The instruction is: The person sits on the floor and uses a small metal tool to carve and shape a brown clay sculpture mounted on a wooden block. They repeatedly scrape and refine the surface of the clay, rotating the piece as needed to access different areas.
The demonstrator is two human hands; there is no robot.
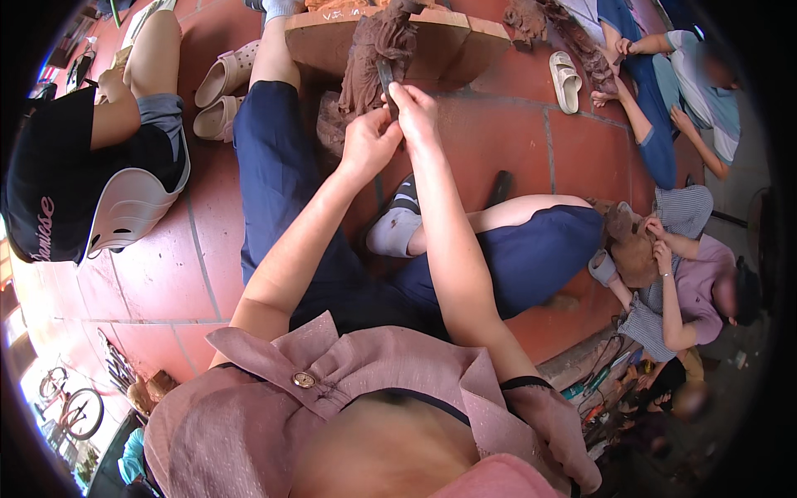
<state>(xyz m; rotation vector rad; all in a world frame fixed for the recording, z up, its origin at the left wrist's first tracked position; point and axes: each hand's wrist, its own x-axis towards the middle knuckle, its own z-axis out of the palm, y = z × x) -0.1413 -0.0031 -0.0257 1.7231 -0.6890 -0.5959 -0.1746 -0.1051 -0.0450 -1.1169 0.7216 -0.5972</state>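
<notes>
A reddish-brown carved figure (365, 70) with folded, drapery-like relief leans by a wooden block (473, 46) in front of me. My right hand (415, 112) is closed around a narrow dark flat tool (384, 75), its far end lying against the carving. My left hand (371, 143) is closed too, fingertips pinched right beside the right hand, near the tool's lower end; what lies between them is hidden. Under the carving, a crumpled, clear-looking plastic bag (330, 124) rests on the floor.
Red tiles (515, 141) cover the floor. Beige clogs (220, 120) lie left, a pale sandal (565, 83) right. A person sits on a white plastic chair (133, 207) at left. On the right, one person handles a brown carving (633, 253); another sits farther off near more carved pieces (581, 50).
</notes>
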